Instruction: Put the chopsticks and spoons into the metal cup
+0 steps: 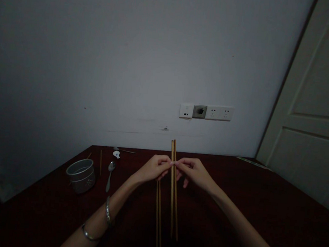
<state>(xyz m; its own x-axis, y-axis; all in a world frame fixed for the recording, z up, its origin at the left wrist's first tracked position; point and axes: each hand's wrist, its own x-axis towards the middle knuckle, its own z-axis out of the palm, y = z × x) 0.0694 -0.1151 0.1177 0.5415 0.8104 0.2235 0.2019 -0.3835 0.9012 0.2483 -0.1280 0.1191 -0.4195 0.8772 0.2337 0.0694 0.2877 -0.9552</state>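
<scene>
Two long wooden chopsticks point(174, 196) stand tilted upright in front of me, side by side, pinched near their upper part. My left hand point(158, 167) closes its thumb and finger on them from the left. From the right, my right hand point(189, 170) pinches the same pair, and the fingertips of both hands meet there. A second pair of chopsticks point(158, 216) lies below my left hand, its upper ends hidden behind the fingers. I cannot tell whether anything touches that pair.
On the dark red table point(232, 207), a grey perforated cup point(82, 177) stands at the left. Near it lie a metal spoon point(109, 176), a small white spoon point(116, 154), a thin stick point(100, 162) and a long-handled spoon point(125, 151). A wall with sockets point(206, 112) rises behind.
</scene>
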